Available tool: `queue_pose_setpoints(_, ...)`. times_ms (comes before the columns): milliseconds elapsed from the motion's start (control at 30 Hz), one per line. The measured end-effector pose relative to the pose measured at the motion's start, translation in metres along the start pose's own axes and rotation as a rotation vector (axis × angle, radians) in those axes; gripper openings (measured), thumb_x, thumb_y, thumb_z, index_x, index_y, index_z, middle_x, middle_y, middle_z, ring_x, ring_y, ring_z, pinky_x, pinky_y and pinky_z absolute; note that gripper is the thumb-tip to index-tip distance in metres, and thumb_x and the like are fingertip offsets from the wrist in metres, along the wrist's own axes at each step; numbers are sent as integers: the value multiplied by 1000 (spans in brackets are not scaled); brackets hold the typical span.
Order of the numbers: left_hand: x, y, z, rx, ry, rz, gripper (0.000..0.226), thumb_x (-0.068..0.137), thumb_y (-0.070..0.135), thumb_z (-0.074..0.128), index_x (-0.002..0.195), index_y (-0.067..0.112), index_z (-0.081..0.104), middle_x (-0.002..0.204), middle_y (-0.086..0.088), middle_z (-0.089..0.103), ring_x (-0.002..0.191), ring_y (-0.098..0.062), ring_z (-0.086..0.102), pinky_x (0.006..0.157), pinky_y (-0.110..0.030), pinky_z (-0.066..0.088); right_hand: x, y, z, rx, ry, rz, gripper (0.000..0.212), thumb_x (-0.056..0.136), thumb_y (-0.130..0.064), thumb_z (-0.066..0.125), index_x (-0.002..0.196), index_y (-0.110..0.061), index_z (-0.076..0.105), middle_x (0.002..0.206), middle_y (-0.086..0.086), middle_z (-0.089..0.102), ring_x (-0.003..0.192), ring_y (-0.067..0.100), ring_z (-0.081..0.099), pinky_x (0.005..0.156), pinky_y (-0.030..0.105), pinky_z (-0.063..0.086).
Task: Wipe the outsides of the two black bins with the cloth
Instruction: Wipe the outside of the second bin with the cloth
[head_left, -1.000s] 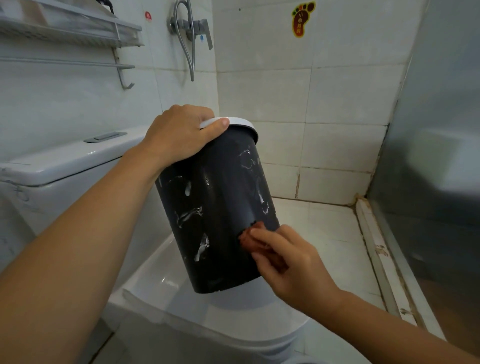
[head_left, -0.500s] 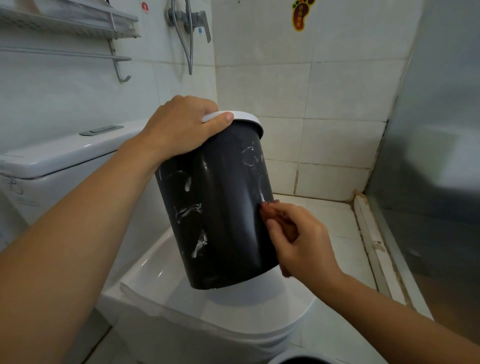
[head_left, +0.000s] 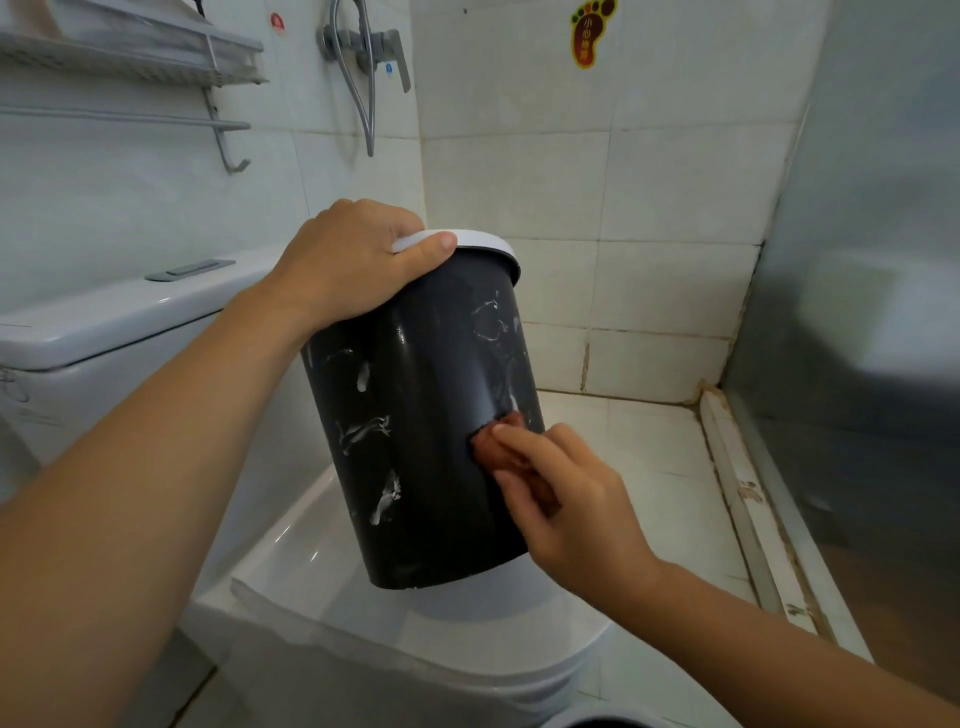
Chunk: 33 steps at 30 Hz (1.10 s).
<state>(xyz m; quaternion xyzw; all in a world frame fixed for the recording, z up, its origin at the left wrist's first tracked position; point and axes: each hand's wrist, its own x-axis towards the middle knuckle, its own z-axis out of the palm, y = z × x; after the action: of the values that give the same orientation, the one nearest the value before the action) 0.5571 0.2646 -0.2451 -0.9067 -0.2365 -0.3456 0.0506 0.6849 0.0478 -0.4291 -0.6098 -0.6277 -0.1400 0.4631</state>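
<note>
White bathroom tiles fill the background, and a closed toilet lid serves as the surface beneath the work. A black bin with a white rim is held tilted above that lid, its long axis running from about 1 o'clock at the rim to 7 o'clock at the base; whether the base touches the lid cannot be told. The left hand is curled over the rim at the bin's 11 o'clock, thumb laid across the white edge, so the bin is gripped and steadied there. The right hand is placed at the bin's 4 o'clock side, where a reddish-brown cloth is pressed against the black wall under the fingers, which are bent over the cloth and grasp it. White smears are seen across the bin's near face, lying toward 9 and 10 o'clock from the cloth, with more streaks toward 12 o'clock. The wipe is judged to be in progress on this first bin, and the uncleaned marks are nearer the right hand. A dark rim, possibly the second bin, is glimpsed at the bottom edge.
</note>
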Motion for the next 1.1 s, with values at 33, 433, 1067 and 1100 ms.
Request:
queue_pose_setpoints(33,0,1,0,-10,-1,0,62,96,70,38,67,17,54,66,2,56,66,-20,53,59,-35,36,2,3,-1,-11,-12,-38,35,102,-39,55,133,-26,62,106,-9,63,88,5,59,78,21,56)
queue_pose_setpoints(433,-6,11,-4,-36,-5,24,58,93,72,38,66,22,51,65,6,55,68,-17,54,63,-37,40,29,19,-8,0,95,61,30,102,-35,59,130,-31,65,107,-10,68,92,6,63,83,27,57)
queue_pose_setpoints(1067,-4,8,0,-29,18,60,55,99,66,42,64,24,50,62,6,53,62,-13,52,55,-30,32,37,27,-9,62,153,178,25,99,-32,62,124,-35,66,111,-19,70,100,3,66,86,31,60)
queue_pose_setpoints(1100,-4,8,0,-23,19,60,55,98,67,41,63,26,49,61,7,53,62,-13,51,56,-30,32,37,27,-8,44,146,171,25,99,-31,62,123,-34,66,111,-18,69,99,4,66,85,31,60)
